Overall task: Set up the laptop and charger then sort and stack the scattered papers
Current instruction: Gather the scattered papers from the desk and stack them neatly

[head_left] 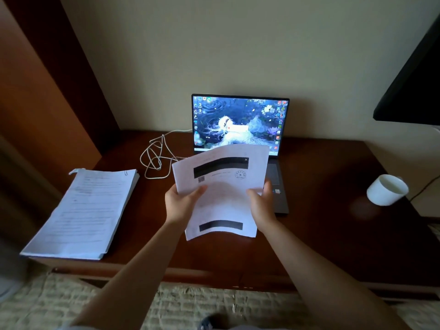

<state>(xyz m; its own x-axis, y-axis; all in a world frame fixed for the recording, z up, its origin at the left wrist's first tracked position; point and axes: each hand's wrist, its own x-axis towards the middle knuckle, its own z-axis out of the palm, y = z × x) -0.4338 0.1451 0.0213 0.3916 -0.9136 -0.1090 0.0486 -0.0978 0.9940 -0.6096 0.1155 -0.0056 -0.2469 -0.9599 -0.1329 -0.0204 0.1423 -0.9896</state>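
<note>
Before the lit laptop, both hands' grip holds papers.

White black-barred papers, blue-lit laptop, white cable, dark reddish-brown desk.

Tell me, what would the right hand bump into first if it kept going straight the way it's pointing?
Probably the laptop. The right hand grips the held papers and points forward, above the laptop's keyboard, so its screen looks first in line. Depth is hard to judge from this one view.
</note>
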